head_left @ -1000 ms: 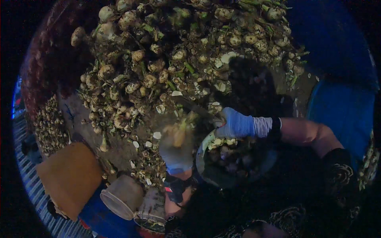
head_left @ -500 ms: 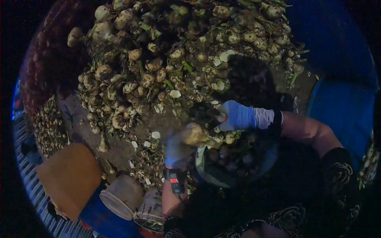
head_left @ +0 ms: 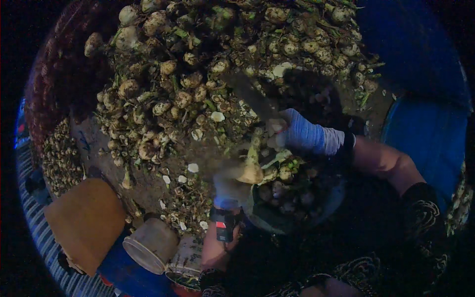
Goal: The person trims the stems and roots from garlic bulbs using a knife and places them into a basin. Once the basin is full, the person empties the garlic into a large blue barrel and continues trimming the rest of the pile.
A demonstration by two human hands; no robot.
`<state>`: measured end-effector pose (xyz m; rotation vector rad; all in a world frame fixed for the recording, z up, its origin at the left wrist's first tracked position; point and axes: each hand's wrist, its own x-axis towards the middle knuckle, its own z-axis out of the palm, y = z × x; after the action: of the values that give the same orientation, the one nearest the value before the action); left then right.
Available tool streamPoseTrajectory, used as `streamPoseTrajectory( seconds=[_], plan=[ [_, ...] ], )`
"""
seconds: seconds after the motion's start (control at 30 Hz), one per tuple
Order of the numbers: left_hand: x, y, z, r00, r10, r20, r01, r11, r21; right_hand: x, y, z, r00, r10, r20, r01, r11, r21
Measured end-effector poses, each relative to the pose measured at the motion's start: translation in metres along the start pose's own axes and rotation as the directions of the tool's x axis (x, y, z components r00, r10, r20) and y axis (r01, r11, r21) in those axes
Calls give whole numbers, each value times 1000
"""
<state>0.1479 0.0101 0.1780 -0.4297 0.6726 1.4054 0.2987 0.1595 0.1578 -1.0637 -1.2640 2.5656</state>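
My left hand (head_left: 228, 188), gloved and smeared by motion, holds a pale onion-like bulb (head_left: 251, 172) with its stalk pointing up. My right hand (head_left: 294, 131), in a bluish glove with a light cuff, is closed round a knife; its broad dark blade (head_left: 253, 96) slants up and to the left, blurred. Right below both hands sits a round tub (head_left: 269, 228), its inside dim, with several dark bulbs (head_left: 292, 198) in it. Trimmed greens and a bulb (head_left: 286, 173) lie at the tub's far rim.
A large heap of soil-covered bulbs (head_left: 183, 99) with stalks spreads ahead. White cut pieces (head_left: 193, 168) are scattered left of my hands. At lower left are a brown box (head_left: 86, 222) and a translucent bucket (head_left: 152, 245). Blue sheeting or a container (head_left: 425, 143) stands at right.
The bulb in my left hand has turned from lying sideways to stalk up, and that hand has shifted slightly right. My right hand has risen a little, with the knife blade now showing.
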Motion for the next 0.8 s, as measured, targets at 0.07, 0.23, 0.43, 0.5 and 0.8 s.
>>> streamPoseTrajectory(
  seconds=[0.07,0.23,0.43,0.5,0.8],
  plan=[
    [-1,1,8,996,-26,-88,60,907,416,2,11,-11,996,-50,69,61,983,-174],
    [9,-4,-4,995,14,-98,57,727,684,-2,-11,-11,990,-103,99,142,780,-610],
    [-7,8,13,973,230,-29,-112,573,812,-4,4,-21,977,114,181,122,395,-910],
    [-17,14,14,958,282,-53,-154,661,734,-6,11,-29,965,121,234,183,334,-925],
    [27,48,-46,935,329,-129,-248,872,423,-3,21,-46,974,222,38,-84,514,-854]
  ],
)
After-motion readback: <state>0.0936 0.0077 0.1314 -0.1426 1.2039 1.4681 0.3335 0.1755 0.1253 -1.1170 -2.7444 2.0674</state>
